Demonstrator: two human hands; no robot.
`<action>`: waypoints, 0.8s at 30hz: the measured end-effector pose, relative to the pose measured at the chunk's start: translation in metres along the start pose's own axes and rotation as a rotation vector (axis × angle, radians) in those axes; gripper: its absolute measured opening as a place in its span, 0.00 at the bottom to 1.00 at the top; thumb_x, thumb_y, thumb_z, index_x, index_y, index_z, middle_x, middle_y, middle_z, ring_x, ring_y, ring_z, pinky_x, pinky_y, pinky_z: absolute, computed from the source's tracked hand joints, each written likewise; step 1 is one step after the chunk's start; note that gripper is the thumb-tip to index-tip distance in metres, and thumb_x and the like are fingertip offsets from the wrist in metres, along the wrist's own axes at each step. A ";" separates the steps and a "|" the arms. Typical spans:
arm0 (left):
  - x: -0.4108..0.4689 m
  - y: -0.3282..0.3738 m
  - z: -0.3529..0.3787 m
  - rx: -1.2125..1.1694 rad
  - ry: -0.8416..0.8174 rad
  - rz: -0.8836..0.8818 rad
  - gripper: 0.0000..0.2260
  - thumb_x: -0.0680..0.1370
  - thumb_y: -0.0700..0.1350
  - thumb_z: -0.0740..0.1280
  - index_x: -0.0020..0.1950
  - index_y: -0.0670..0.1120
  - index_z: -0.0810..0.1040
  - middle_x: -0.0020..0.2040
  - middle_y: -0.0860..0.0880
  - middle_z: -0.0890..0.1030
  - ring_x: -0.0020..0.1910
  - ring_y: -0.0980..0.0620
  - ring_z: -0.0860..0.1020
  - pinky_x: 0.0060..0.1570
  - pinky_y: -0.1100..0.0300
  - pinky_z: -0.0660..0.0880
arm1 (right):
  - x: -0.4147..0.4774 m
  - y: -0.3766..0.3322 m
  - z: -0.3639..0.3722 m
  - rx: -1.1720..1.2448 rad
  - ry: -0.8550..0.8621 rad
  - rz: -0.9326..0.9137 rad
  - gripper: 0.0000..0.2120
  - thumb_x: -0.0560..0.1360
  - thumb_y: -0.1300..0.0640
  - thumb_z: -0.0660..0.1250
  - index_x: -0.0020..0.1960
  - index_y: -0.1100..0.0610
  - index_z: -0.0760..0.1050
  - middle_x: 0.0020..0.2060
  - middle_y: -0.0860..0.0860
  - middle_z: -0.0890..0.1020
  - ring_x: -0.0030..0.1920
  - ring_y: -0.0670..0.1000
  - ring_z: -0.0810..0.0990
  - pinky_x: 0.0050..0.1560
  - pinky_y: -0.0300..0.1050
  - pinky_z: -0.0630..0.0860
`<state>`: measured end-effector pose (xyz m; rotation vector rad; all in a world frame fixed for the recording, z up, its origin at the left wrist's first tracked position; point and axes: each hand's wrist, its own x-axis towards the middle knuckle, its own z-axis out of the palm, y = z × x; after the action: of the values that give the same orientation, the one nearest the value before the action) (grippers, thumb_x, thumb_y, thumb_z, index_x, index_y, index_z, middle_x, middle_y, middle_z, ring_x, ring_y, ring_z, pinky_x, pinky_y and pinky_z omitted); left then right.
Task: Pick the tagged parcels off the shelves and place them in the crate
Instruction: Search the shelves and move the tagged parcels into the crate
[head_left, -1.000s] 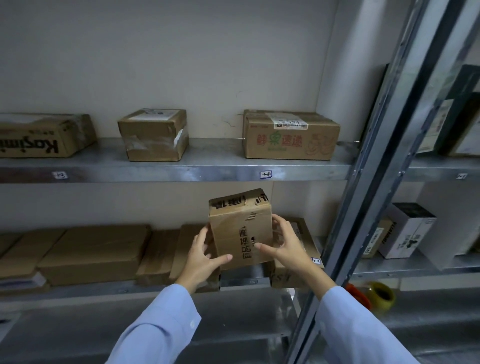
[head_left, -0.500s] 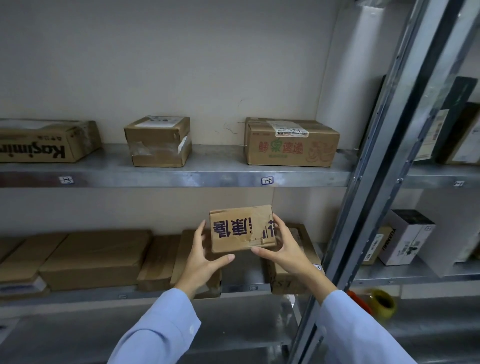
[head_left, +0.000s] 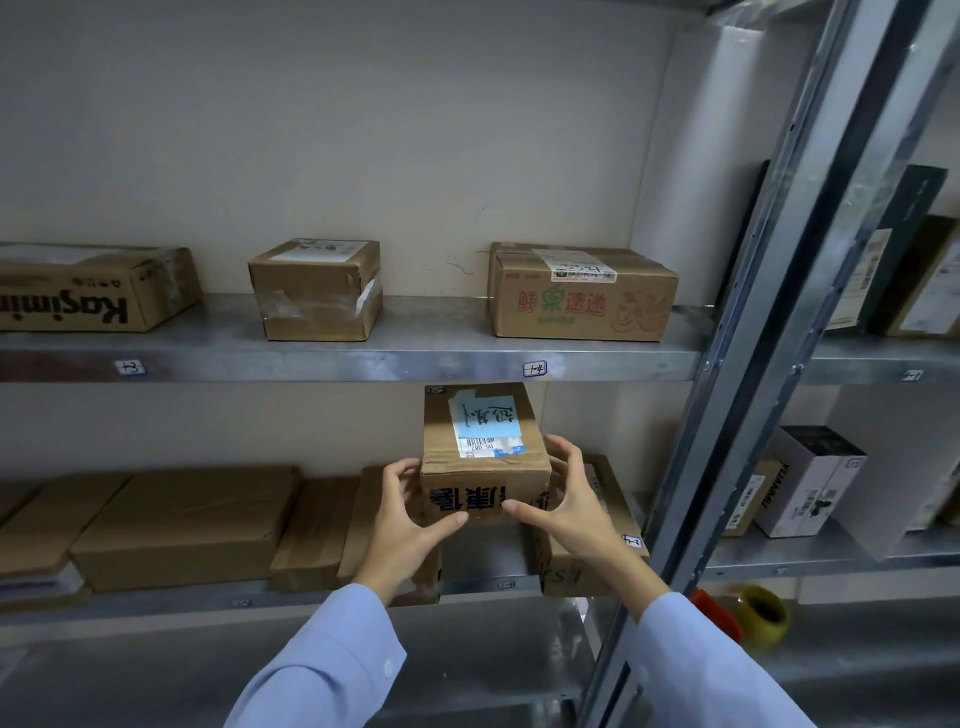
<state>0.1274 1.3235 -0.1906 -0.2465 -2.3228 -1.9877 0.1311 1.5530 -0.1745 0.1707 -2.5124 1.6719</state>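
Tagged cardboard parcel (head_left: 485, 457) held level between left hand (head_left: 402, 525) and right hand (head_left: 566, 512), fingers (head_left: 404, 468) curled round its side edges, thumbs on near face, label (head_left: 483, 423) upward.

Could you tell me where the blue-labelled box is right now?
Head view, centre: the box is held between the left hand and right hand, just below the upper shelf, in front of the flat parcels.

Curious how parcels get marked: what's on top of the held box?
A pale blue label with handwriting and a barcode strip, taped to the box top. The left hand and right hand cover its side edges; the small print is unreadable.
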 end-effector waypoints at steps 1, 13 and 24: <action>0.000 0.001 0.000 0.005 0.012 0.014 0.36 0.69 0.43 0.79 0.69 0.57 0.61 0.64 0.61 0.71 0.65 0.59 0.70 0.66 0.56 0.69 | 0.000 0.000 0.000 -0.007 0.006 0.001 0.52 0.61 0.40 0.81 0.75 0.40 0.53 0.67 0.39 0.69 0.69 0.42 0.68 0.69 0.46 0.69; 0.013 -0.002 -0.017 0.051 0.024 0.064 0.36 0.68 0.44 0.80 0.69 0.60 0.66 0.67 0.59 0.73 0.67 0.53 0.71 0.65 0.54 0.71 | -0.007 0.004 -0.006 -0.002 -0.071 -0.021 0.43 0.64 0.41 0.79 0.74 0.36 0.62 0.66 0.44 0.75 0.65 0.44 0.76 0.62 0.44 0.76; 0.019 -0.006 -0.048 0.076 -0.095 0.073 0.33 0.67 0.44 0.80 0.65 0.65 0.70 0.66 0.59 0.74 0.65 0.52 0.74 0.64 0.47 0.74 | -0.010 0.006 -0.017 -0.089 -0.198 -0.011 0.34 0.74 0.56 0.73 0.73 0.36 0.62 0.65 0.44 0.75 0.62 0.39 0.77 0.60 0.37 0.76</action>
<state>0.1056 1.2771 -0.1859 -0.4230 -2.4034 -1.8894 0.1403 1.5713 -0.1750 0.3579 -2.7154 1.6084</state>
